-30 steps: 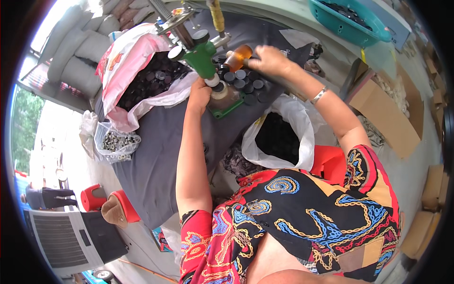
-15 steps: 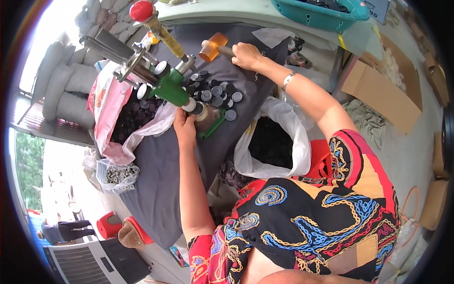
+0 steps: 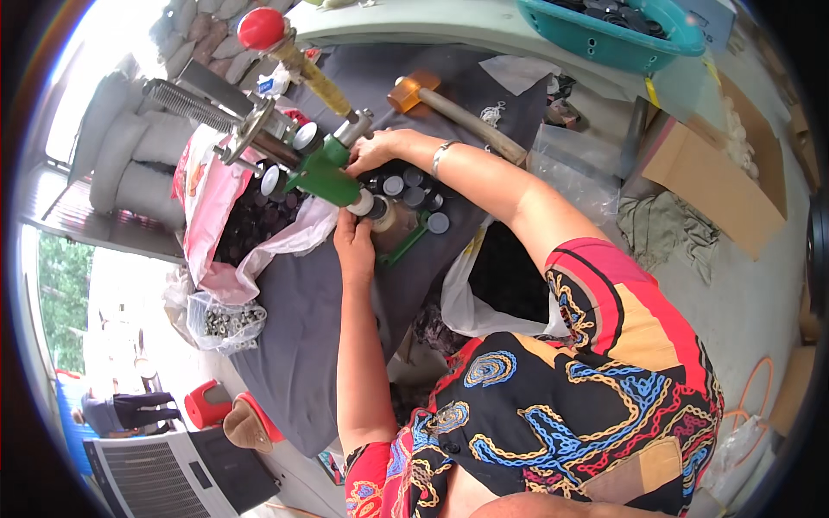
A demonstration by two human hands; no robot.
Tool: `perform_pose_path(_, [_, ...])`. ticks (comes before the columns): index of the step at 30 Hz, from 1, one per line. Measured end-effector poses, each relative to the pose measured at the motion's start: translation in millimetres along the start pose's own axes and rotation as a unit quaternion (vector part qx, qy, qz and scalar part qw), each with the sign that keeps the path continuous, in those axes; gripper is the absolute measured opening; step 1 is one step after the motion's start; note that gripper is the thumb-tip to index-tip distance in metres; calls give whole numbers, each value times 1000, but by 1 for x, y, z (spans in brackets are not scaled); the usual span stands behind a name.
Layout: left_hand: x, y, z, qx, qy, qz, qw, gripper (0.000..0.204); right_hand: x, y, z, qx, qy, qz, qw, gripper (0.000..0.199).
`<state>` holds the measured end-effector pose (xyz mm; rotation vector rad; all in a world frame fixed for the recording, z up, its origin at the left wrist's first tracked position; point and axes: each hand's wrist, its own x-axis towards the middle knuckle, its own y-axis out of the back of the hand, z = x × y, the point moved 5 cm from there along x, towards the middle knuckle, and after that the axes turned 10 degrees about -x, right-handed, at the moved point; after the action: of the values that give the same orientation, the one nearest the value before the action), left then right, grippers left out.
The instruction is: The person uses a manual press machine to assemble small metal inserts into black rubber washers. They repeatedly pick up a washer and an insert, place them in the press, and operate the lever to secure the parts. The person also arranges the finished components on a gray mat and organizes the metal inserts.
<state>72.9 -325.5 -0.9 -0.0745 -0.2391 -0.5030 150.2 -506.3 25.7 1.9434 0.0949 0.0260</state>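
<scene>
A green hand press [image 3: 324, 180] with a red ball knob [image 3: 262, 29] on its lever stands on the dark cloth. My left hand [image 3: 355, 246] is at its lower end, fingers bent together beside a white ring [image 3: 361, 204]; what they pinch is hidden. Behind the press, by the lever joint, my right hand [image 3: 373, 153] reaches down with bent fingers, the tips out of sight. Round black and grey caps [image 3: 414, 197] lie in a pile beneath and beside it. A mallet [image 3: 471, 116] with an orange head and wooden handle rests on the cloth, apart from both hands.
A pink-and-white bag [image 3: 211, 216] of dark caps lies left of the press, with a clear bag of small metal parts [image 3: 226, 321] nearer. A white-lined container [image 3: 466, 311] of dark pieces stands at right. Beyond are a teal basket [image 3: 613, 39] and an open carton [image 3: 708, 181].
My right hand has let go of the mallet, which now lies on the cloth, and has moved left to behind the press. My left hand stays at the press's lower end.
</scene>
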Motion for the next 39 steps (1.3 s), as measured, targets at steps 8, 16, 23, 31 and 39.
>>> perform_pose_path(8, [-1, -6, 7, 44, -20, 13, 999, 40, -38, -7, 16, 2, 10, 42, 999, 42])
perform_pose_path(16, [3, -8, -1, 87, -69, 55, 992, 40, -113, -18, 17, 28, -88, 93, 991, 28])
perform_pose_path(23, [-22, -10, 10, 16, -84, 102, 991, 45, -206, -30, 1, 9, -35, 159, 987, 23])
perform_pose_path(31, [-111, -32, 21, 321, -125, 142, 928, 39, -152, 12, 17, 42, 52, 302, 951, 22])
perform_pose_path(39, [-117, -86, 24, 446, -173, 50, 877, 56, -34, -26, 25, -20, 77, 154, 985, 30])
